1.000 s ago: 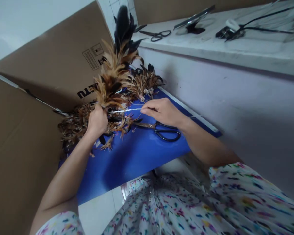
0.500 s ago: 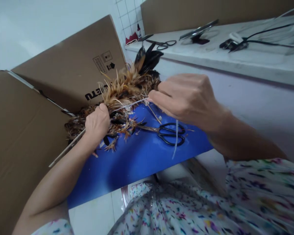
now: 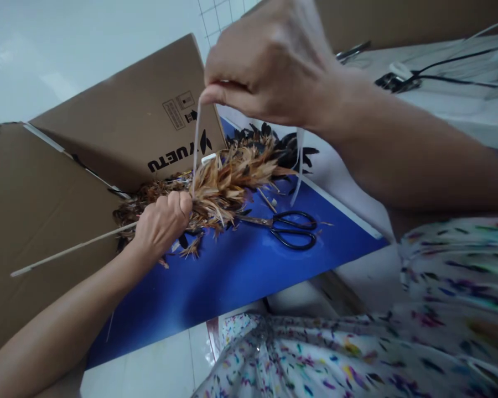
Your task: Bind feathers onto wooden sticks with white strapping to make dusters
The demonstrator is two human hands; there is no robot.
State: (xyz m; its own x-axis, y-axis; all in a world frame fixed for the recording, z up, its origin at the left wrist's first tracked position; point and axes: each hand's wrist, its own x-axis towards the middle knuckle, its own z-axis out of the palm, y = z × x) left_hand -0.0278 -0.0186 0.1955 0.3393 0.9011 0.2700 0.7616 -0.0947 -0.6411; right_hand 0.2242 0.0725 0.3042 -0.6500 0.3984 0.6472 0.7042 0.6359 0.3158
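Note:
My left hand (image 3: pixel 162 225) is closed round a thin pale stick (image 3: pixel 74 251), whose bare end points left. Brown and black feathers (image 3: pixel 236 179) spread from the stick on the right side of this hand. Higher up, my right hand (image 3: pixel 265 69) is closed on a thin white strip (image 3: pixel 197 138). The strip runs taut down to the feathers beside my left hand, and its loose end hangs below the right wrist. Black-handled scissors (image 3: pixel 292 228) lie on the blue board (image 3: pixel 232 276), blades toward the feathers.
Behind and left stand cardboard panels (image 3: pixel 120 121) with printing. More loose feathers (image 3: pixel 145 202) are heaped along the cardboard. At the upper right, a white ledge (image 3: pixel 460 105) bears cables and a dark device. A wooden stick (image 3: pixel 267 200) lies near the scissors.
My right hand has risen and moved left, pulling the strip upright. The feathered stick has turned, its bare end swinging up and further left. My left hand has stayed closed on it.

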